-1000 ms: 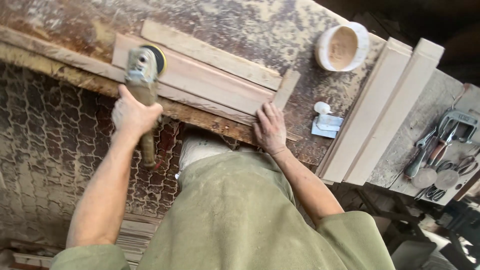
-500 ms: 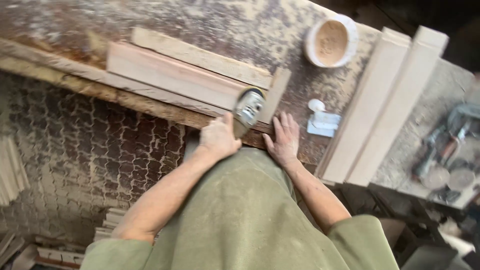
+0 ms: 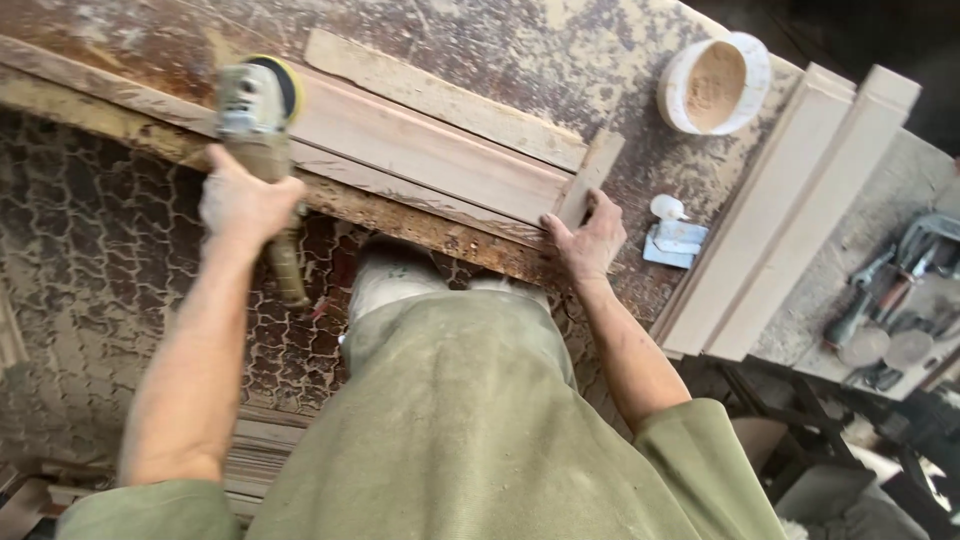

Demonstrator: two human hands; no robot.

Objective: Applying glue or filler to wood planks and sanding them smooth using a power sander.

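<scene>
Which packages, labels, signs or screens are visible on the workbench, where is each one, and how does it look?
Round tub: far side of the bench, white wall, open, tan inside.
Small white packet: right of the right hand, flat, pale, with a round white cap beside it; its kind is unclear.
No signs or screens show.

Sander (image 3: 255, 100) back at moulding's (image 3: 420, 150) left end, from right.

A woodworking shop: sawdust coats the surface (image 3: 560, 60), with planks (image 3: 790, 210), a sander (image 3: 255, 110) and clamps (image 3: 900, 290).
</scene>
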